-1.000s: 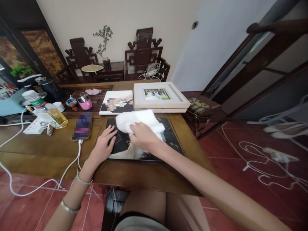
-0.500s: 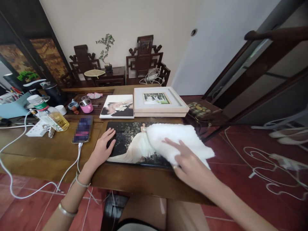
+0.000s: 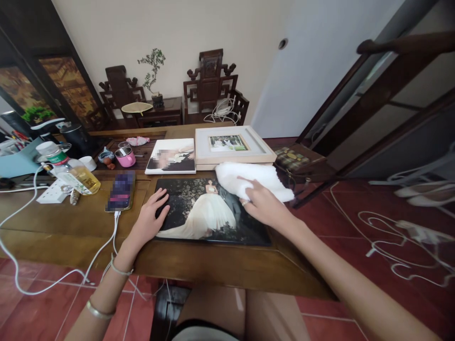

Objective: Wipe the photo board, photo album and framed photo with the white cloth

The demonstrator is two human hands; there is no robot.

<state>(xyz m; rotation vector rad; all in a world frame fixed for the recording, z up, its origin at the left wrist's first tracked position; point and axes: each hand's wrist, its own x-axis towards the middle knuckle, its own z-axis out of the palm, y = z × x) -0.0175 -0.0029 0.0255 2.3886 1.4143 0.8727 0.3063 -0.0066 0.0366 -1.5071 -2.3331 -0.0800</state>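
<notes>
White cloth (image 3: 261, 179) has slid up the photo (image 3: 199, 210).

Two carved dark chairs (image 3: 210, 80) are standing against a cream wall (image 3: 213, 23), flanking a small potted plant (image 3: 152, 64); white cables (image 3: 408, 230) are trailing across the red tiled floor (image 3: 330, 227).

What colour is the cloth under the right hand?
White. The cloth under the right hand shows best in the head view.
</notes>
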